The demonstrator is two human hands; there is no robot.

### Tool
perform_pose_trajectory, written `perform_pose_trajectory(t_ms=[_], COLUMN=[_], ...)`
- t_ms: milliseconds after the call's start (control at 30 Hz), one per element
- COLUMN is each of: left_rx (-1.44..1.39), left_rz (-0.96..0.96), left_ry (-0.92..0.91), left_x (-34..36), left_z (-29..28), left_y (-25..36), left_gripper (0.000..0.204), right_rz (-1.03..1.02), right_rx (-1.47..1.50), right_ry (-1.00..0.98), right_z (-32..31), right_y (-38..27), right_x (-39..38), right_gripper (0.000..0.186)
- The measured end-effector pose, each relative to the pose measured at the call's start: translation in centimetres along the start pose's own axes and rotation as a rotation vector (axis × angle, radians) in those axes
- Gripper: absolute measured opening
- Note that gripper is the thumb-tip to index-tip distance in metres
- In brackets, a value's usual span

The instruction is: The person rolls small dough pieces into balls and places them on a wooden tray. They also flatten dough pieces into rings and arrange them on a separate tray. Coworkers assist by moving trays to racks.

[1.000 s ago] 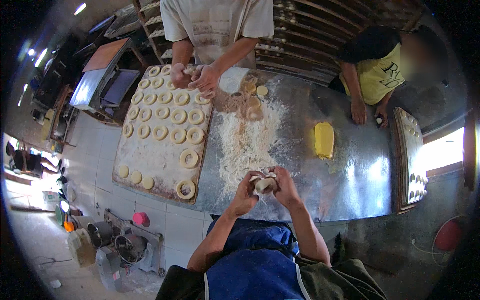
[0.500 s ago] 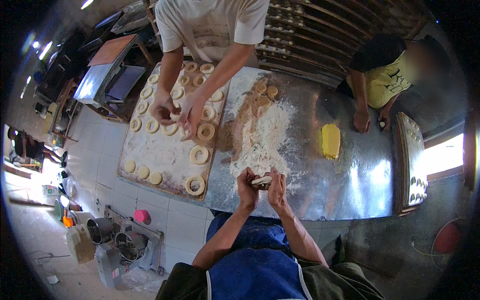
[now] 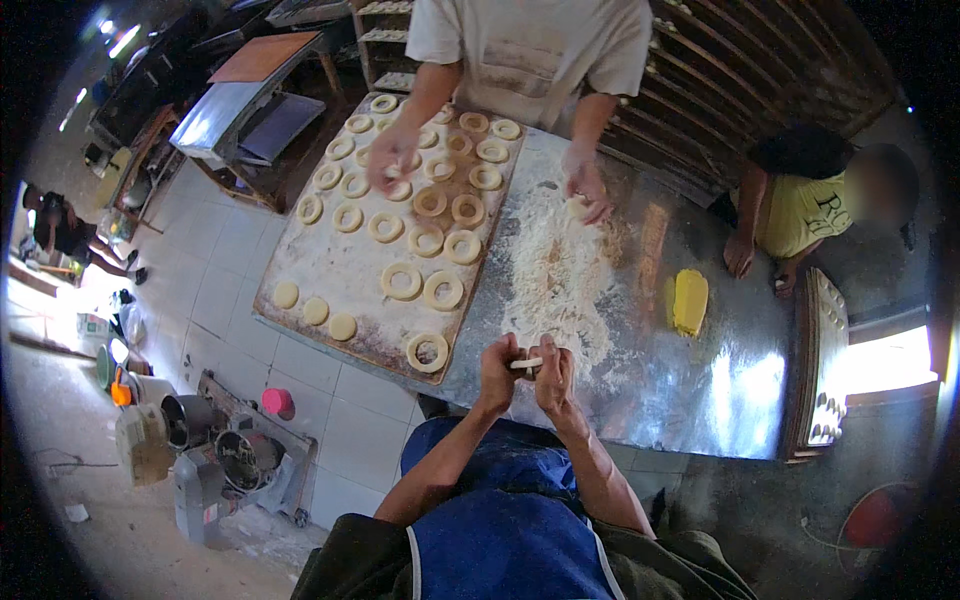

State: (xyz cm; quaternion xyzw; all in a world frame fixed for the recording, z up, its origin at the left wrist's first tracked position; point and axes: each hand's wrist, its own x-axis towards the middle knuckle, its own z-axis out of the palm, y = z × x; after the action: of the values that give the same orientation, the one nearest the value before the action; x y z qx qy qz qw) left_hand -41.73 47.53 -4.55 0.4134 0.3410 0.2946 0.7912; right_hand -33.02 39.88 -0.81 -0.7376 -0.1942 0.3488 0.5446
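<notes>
My left hand [image 3: 499, 369] and my right hand [image 3: 553, 372] are closed on a pale dough ring [image 3: 525, 364], seen nearly edge-on above the steel table's [image 3: 630, 390] near edge. Scattered flour [image 3: 545, 290] lies just beyond them. To the left, a floured board [image 3: 320, 275] bears several dough rings [image 3: 399, 281] and solid rounds [image 3: 315, 311]. Across the table a co-worker's left hand [image 3: 585, 195] is over the flour, holding something pale; their blurred right hand [image 3: 393, 160] is over the board. A yellow block of fat [image 3: 689, 300] sits to the right.
A second co-worker [image 3: 800, 205] leans at the right, beside stacked trays [image 3: 820, 360]. A wooden rack [image 3: 730, 70] stands behind. Mixer machinery [image 3: 245, 458] is on the floor lower left, near a pink container [image 3: 278, 402]; a side bench [image 3: 215, 120] stands upper left.
The view has shifted. The opposite co-worker's hands, earlier together, are now apart, one over the flour. Another ring lies on the board's near part. The dough in my hands now shows as a thin ring.
</notes>
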Motion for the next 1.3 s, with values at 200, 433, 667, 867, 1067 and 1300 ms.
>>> perform_pose_trajectory(t_ms=[200,433,667,867,1067,1300], left_rx=[0.847,0.670,0.268,0.544,1.029,1.072], left_rz=[0.674,0.543,0.440,0.421,0.474,0.508], left_ry=[0.128,0.189,0.355,0.720,0.773,0.713], left_x=[0.0,-0.7,-2.2,-1.3,-1.2,-2.2], left_z=[-2.7,-5.6,-12.0,-16.9,-19.6,-20.0], left_y=[0.2,1.9,3.2,8.9,10.7,9.8], left_gripper=[0.039,0.032,0.045,0.042,0.017,0.023], right_rz=[-0.226,-0.553,-0.712,-0.507,-0.624,-0.793], right_rx=[-0.322,-0.329,-0.121,-0.340,-0.881,-0.716], right_ry=[-0.211,-0.358,-0.459,-0.573,-0.308,-0.367], right_z=[2.2,5.0,11.6,17.1,18.2,21.3], right_y=[1.6,0.2,-1.8,-4.6,-4.7,-3.6], right_x=[0.3,0.3,-0.1,2.3,2.8,4.2], right_gripper=[0.056,0.037,0.042,0.035,0.057,0.044])
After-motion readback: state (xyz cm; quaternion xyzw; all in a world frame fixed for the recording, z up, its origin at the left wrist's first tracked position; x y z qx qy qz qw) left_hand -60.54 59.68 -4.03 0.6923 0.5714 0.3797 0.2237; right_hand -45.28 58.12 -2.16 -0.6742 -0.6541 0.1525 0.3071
